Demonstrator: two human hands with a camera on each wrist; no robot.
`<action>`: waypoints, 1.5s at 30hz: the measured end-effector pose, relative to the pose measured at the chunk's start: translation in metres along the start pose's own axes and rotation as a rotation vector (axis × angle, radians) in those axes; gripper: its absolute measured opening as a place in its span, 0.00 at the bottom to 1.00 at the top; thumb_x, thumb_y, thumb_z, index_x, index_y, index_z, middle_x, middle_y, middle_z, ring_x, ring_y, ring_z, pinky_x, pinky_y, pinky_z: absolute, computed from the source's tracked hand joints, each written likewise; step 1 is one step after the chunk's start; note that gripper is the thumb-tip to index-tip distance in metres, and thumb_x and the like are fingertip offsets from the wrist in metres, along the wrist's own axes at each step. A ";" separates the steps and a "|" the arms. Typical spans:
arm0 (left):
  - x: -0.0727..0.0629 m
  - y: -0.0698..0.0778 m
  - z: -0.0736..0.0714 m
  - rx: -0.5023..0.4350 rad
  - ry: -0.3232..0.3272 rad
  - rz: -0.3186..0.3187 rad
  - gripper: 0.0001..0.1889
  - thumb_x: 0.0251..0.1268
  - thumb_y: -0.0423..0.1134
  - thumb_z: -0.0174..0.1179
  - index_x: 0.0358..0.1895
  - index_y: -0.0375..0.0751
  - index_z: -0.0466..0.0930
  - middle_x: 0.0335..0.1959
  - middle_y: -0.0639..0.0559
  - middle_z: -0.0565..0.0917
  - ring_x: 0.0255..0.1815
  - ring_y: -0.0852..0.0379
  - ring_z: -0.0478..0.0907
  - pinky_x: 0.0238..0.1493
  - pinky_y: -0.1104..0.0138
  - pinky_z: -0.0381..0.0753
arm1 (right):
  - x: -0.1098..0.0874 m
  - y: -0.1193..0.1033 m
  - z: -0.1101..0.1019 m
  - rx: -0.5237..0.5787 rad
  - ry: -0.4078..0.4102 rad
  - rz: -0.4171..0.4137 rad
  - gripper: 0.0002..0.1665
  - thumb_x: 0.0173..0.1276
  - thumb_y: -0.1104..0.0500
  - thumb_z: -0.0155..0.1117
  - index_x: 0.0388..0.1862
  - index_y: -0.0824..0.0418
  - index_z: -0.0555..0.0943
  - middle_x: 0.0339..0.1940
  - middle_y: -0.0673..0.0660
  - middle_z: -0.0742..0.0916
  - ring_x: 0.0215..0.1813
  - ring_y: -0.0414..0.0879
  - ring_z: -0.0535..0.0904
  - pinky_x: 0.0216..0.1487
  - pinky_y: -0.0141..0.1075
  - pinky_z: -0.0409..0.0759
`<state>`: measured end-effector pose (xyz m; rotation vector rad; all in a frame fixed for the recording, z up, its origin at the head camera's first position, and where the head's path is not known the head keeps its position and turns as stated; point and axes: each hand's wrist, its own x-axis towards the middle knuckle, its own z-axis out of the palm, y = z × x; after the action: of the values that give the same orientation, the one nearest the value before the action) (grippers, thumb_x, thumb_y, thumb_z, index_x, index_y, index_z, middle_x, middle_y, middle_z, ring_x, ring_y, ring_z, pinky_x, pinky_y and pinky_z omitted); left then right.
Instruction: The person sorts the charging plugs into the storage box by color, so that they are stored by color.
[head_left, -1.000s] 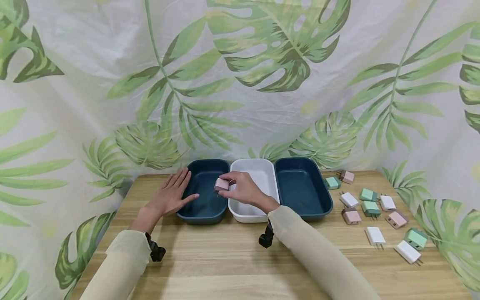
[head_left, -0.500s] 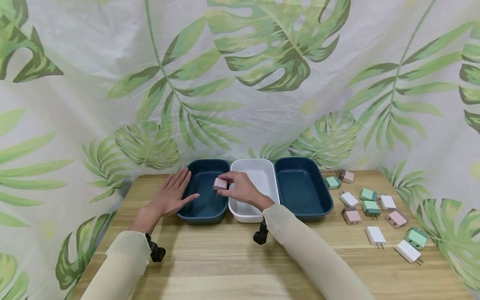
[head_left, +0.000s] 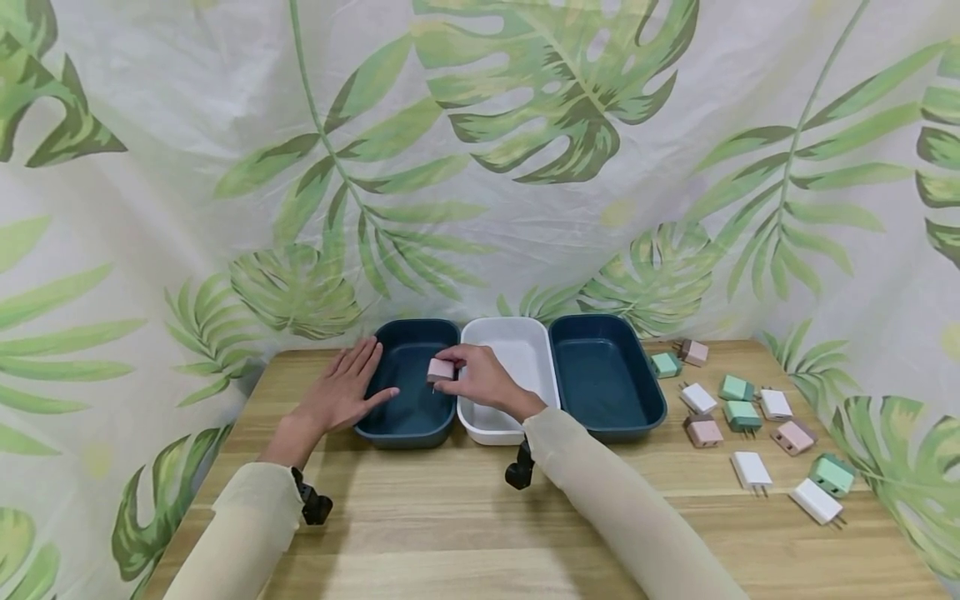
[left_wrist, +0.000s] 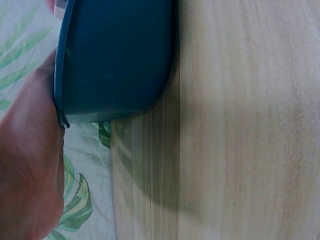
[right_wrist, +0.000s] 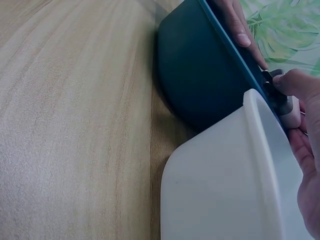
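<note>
Pinching the pink plug charger [head_left: 440, 370] over the left dark-blue tray [head_left: 408, 412], the right hand [head_left: 485, 377] should lower it gently; floor clearance is hard to judge. The left hand [head_left: 341, 393], fingers extended, should steady the tray's left side.

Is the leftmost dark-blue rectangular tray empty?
Looks empty: the tray shows bare floor; the right hand pinches the boxy pink plug over it.

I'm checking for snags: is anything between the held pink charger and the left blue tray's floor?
Nothing visible: the right hand holds the charger above the left tray. The left hand reaches its thumb over the tray, but left of the charger.
</note>
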<state>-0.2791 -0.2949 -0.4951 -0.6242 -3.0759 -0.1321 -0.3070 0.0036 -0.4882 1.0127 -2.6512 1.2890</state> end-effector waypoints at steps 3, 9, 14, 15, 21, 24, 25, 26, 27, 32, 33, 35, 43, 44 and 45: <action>0.000 -0.001 0.000 0.000 0.005 -0.001 0.52 0.79 0.72 0.44 0.87 0.33 0.45 0.88 0.36 0.44 0.89 0.37 0.41 0.85 0.41 0.42 | 0.000 0.000 0.001 0.016 -0.001 0.000 0.28 0.66 0.57 0.80 0.63 0.66 0.86 0.55 0.60 0.91 0.51 0.49 0.87 0.55 0.34 0.85; -0.001 -0.004 0.002 -0.015 0.013 0.007 0.53 0.78 0.73 0.45 0.87 0.33 0.45 0.88 0.36 0.45 0.89 0.37 0.41 0.84 0.40 0.42 | 0.000 -0.001 -0.001 0.108 0.015 0.017 0.29 0.67 0.57 0.80 0.64 0.66 0.85 0.58 0.63 0.89 0.59 0.61 0.86 0.62 0.46 0.85; 0.001 -0.008 0.006 -0.006 0.012 0.005 0.53 0.78 0.73 0.44 0.87 0.34 0.44 0.88 0.37 0.45 0.89 0.38 0.40 0.85 0.41 0.42 | -0.002 -0.001 -0.005 0.114 0.023 0.018 0.29 0.68 0.55 0.79 0.65 0.65 0.85 0.59 0.65 0.89 0.61 0.61 0.86 0.62 0.48 0.85; 0.001 -0.009 0.006 -0.008 0.011 0.006 0.53 0.78 0.73 0.44 0.87 0.34 0.44 0.88 0.37 0.45 0.89 0.38 0.40 0.85 0.41 0.42 | -0.003 -0.001 -0.005 0.115 0.023 0.016 0.29 0.68 0.56 0.79 0.65 0.65 0.85 0.59 0.66 0.89 0.61 0.61 0.85 0.61 0.48 0.85; -0.001 -0.004 0.002 -0.009 0.026 0.008 0.52 0.78 0.72 0.45 0.86 0.32 0.46 0.88 0.35 0.47 0.88 0.36 0.43 0.84 0.40 0.44 | -0.009 -0.001 -0.011 0.114 0.030 -0.026 0.30 0.66 0.55 0.80 0.64 0.65 0.85 0.59 0.64 0.89 0.61 0.61 0.85 0.61 0.46 0.85; -0.002 -0.001 0.000 -0.005 0.030 0.002 0.52 0.79 0.71 0.46 0.86 0.32 0.47 0.88 0.35 0.47 0.88 0.36 0.44 0.84 0.40 0.45 | -0.012 -0.002 -0.015 0.118 0.037 -0.037 0.30 0.65 0.57 0.81 0.64 0.65 0.85 0.58 0.61 0.89 0.61 0.61 0.85 0.61 0.45 0.86; -0.002 -0.001 0.000 -0.005 0.031 -0.001 0.52 0.79 0.71 0.46 0.86 0.32 0.47 0.88 0.35 0.47 0.88 0.36 0.44 0.84 0.40 0.45 | -0.013 -0.002 -0.016 0.119 0.039 -0.040 0.30 0.65 0.57 0.81 0.64 0.65 0.85 0.58 0.61 0.89 0.61 0.61 0.85 0.61 0.45 0.86; -0.002 0.000 0.000 -0.004 0.024 -0.003 0.52 0.79 0.71 0.45 0.86 0.32 0.46 0.88 0.35 0.47 0.88 0.36 0.43 0.84 0.40 0.44 | -0.014 -0.003 -0.018 0.119 0.040 -0.041 0.30 0.65 0.57 0.81 0.64 0.65 0.85 0.58 0.61 0.89 0.61 0.60 0.85 0.61 0.45 0.86; -0.002 0.000 0.000 0.000 0.020 -0.003 0.52 0.79 0.71 0.45 0.86 0.32 0.46 0.88 0.36 0.46 0.88 0.36 0.43 0.84 0.40 0.44 | -0.016 -0.003 -0.020 0.121 0.041 -0.038 0.31 0.65 0.57 0.81 0.64 0.65 0.85 0.59 0.61 0.89 0.60 0.60 0.85 0.61 0.45 0.86; -0.002 0.000 0.005 -0.020 0.027 0.013 0.53 0.78 0.73 0.44 0.86 0.32 0.46 0.88 0.35 0.47 0.88 0.35 0.44 0.84 0.40 0.44 | -0.027 -0.001 -0.027 0.120 0.035 -0.028 0.31 0.65 0.56 0.81 0.65 0.65 0.84 0.61 0.62 0.88 0.60 0.55 0.85 0.62 0.45 0.85; -0.002 0.000 0.006 -0.023 0.037 0.017 0.53 0.78 0.73 0.45 0.86 0.32 0.47 0.87 0.34 0.48 0.88 0.35 0.45 0.84 0.40 0.45 | -0.029 -0.001 -0.028 0.125 0.033 -0.031 0.31 0.65 0.56 0.81 0.65 0.64 0.84 0.61 0.63 0.88 0.60 0.56 0.85 0.62 0.47 0.85; -0.002 -0.001 0.008 -0.022 0.058 0.019 0.53 0.78 0.74 0.44 0.86 0.31 0.48 0.87 0.34 0.49 0.87 0.35 0.46 0.84 0.39 0.46 | -0.032 0.000 -0.031 0.133 0.032 -0.045 0.31 0.65 0.56 0.81 0.65 0.64 0.84 0.61 0.63 0.88 0.60 0.57 0.85 0.62 0.49 0.85; 0.000 -0.004 0.006 -0.027 0.068 0.025 0.53 0.78 0.74 0.43 0.86 0.32 0.47 0.87 0.34 0.49 0.87 0.35 0.46 0.84 0.40 0.45 | -0.044 -0.001 -0.045 0.153 0.033 -0.075 0.33 0.65 0.57 0.81 0.66 0.69 0.83 0.62 0.66 0.87 0.61 0.63 0.84 0.63 0.54 0.84; -0.001 -0.004 0.006 -0.026 0.064 0.023 0.53 0.78 0.74 0.43 0.86 0.32 0.47 0.87 0.34 0.49 0.87 0.35 0.45 0.84 0.40 0.45 | -0.046 -0.002 -0.048 0.152 0.029 -0.076 0.33 0.65 0.57 0.81 0.66 0.69 0.83 0.62 0.66 0.87 0.62 0.64 0.84 0.63 0.54 0.84; -0.001 -0.003 0.005 -0.026 0.058 0.020 0.53 0.78 0.74 0.43 0.86 0.32 0.46 0.87 0.34 0.48 0.88 0.35 0.45 0.84 0.40 0.45 | -0.048 -0.003 -0.050 0.149 0.024 -0.076 0.34 0.65 0.57 0.81 0.66 0.69 0.82 0.62 0.65 0.87 0.62 0.64 0.83 0.63 0.54 0.84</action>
<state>-0.2795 -0.2977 -0.5002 -0.6406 -3.0160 -0.1863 -0.2800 0.0638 -0.4671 1.0963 -2.5035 1.4913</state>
